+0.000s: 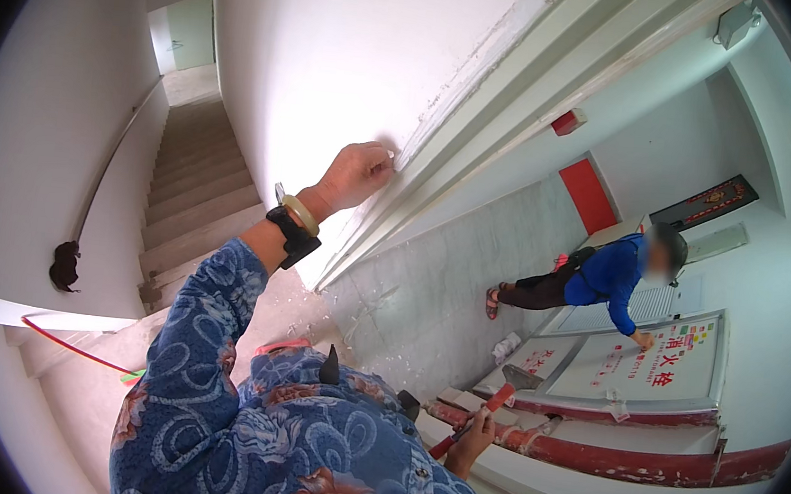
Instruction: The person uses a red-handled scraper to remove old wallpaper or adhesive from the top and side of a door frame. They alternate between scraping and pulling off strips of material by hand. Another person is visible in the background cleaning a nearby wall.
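My left hand [358, 173] has its fingers curled against the white wall [313, 60], right beside the pale door frame [482, 130]. A tiny pale spot shows at its fingertips; whether it pinches a flake is unclear. Rough, chipped plaster [446, 91] runs along the frame's edge. Low on the right, my right hand [473, 437] grips a scraper by its red handle [500, 398]. The scraper's broad flat blade [523, 378] points away from my body and touches no wall that I can make out.
Stairs [204, 193] with a handrail [106, 169] lie left. White flakes [367, 316] litter the floor. Beyond the frame, a person in blue [603, 274] reaches to a fire hydrant cabinet [677, 360]. Red pipes [604, 458] run nearby. A broom-like tool's red pole [75, 346] lies left.
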A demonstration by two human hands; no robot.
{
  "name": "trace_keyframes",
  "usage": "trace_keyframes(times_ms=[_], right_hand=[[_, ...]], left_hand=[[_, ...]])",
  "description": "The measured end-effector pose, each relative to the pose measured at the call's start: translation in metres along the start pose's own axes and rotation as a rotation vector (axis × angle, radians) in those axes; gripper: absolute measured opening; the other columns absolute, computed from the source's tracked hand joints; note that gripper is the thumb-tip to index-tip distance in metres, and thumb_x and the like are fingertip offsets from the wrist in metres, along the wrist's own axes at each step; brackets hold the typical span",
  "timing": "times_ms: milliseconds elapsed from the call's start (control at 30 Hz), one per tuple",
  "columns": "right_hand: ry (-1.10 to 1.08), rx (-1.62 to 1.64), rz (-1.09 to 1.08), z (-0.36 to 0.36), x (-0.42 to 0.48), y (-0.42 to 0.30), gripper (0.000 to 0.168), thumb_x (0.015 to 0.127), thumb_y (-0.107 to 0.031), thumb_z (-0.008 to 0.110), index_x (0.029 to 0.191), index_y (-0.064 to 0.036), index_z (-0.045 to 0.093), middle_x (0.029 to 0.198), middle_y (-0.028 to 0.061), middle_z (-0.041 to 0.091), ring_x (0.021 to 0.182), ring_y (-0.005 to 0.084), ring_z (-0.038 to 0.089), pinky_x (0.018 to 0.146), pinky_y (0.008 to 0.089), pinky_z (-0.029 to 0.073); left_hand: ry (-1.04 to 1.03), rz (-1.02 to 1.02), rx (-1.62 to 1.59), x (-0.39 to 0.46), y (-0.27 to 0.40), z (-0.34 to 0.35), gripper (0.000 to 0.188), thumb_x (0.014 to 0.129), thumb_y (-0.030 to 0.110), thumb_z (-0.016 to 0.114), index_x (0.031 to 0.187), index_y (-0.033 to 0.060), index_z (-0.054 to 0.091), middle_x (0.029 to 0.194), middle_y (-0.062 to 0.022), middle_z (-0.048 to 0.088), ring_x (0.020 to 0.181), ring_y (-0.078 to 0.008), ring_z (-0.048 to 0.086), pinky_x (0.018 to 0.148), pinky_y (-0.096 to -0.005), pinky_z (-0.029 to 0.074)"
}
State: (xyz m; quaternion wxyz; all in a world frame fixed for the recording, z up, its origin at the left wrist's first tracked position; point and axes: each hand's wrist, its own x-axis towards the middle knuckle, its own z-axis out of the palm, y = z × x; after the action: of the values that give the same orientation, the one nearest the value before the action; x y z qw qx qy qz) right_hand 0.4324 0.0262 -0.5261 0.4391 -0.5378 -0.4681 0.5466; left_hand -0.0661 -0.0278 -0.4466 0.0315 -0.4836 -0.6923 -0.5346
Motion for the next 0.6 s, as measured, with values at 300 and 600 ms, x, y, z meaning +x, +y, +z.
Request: trace_keyframes(times_ms=[300, 600], right_hand=[[-0.050, -0.048, -0.014, 0.006, -0.001, -0.002, 0.014, 0.094, -0.017, 0.052, 0.088, -0.005, 0.054, 0.061, 0.0001, 0.051, 0.048, 0.0066, 0.046, 0.042, 0.0205, 0.038], [-0.080, -0.046, -0.038, 0.007, 0.014, 0.008, 0.016, 0.095, -0.019, 0.054, 0.100, -0.005, 0.057, 0.067, 0.0006, 0.053, 0.048, 0.0068, 0.048, 0.040, 0.0206, 0.038]], left_hand=[[0.330, -0.397, 0.157, -0.030, -0.043, -0.009, 0.022, 0.083, 0.014, 0.061, 0.065, 0.0019, 0.061, 0.061, -0.0167, 0.056, 0.058, -0.0328, 0.055, 0.058, -0.0388, 0.046], [0.241, -0.093, 0.035, -0.026, 0.014, 0.004, 0.011, 0.077, 0.007, 0.067, 0.085, -0.0011, 0.064, 0.073, -0.0107, 0.058, 0.061, -0.0194, 0.057, 0.058, -0.0297, 0.048]])
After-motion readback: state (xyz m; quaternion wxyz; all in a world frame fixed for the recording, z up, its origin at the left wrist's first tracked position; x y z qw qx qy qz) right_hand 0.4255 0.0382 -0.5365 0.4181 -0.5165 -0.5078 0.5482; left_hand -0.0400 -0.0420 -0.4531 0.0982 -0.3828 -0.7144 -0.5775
